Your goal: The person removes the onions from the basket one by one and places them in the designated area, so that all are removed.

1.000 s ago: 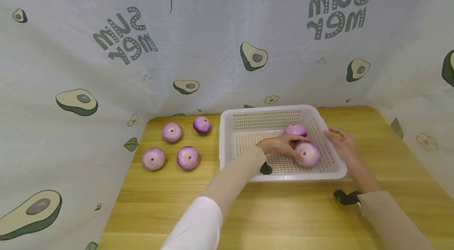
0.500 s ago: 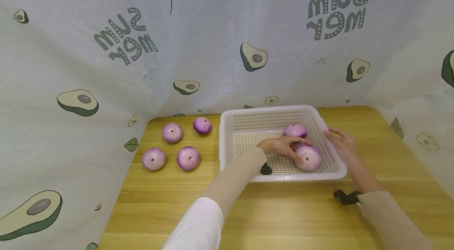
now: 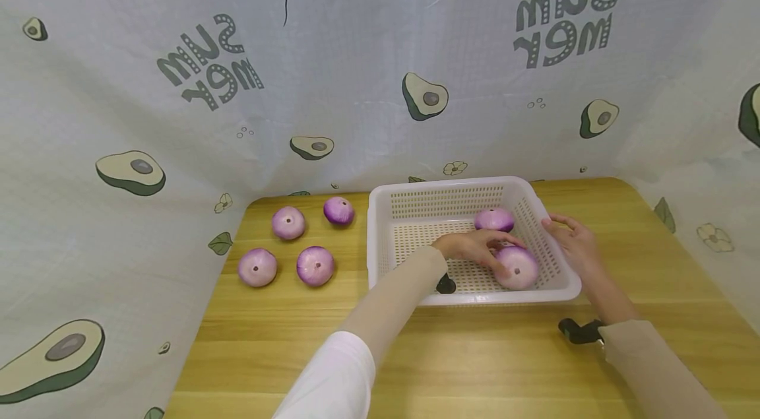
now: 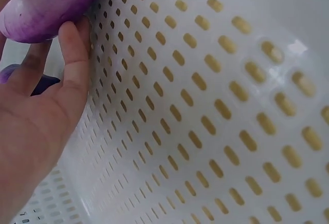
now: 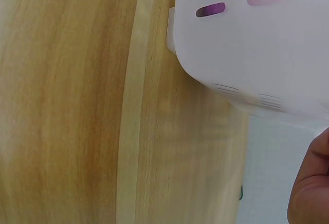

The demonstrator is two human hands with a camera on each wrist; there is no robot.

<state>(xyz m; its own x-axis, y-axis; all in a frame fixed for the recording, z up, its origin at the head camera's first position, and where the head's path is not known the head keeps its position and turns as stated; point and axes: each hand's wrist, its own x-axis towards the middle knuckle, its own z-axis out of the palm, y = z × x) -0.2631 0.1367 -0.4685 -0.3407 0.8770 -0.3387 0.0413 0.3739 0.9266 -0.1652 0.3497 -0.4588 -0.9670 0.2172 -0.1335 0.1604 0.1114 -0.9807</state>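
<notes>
Held onion [image 3: 518, 269] sits slightly nearer the front wall inside the white basket [image 3: 451, 187] than a second ago; four loose onions [image 3: 315, 266] unmoved. Left hand [image 3: 473, 246] reaches in — thumb and fingers curled round it. Right hand [image 3: 574, 247] — holds basket's right rim.

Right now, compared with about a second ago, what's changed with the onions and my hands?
The onion at your left hand has shifted slightly toward you, away from the other onion in the basket. Your left hand is still around it; nothing was visibly picked up or released. Your right hand stays at the basket's rim, and the four table onions haven't moved.
</notes>
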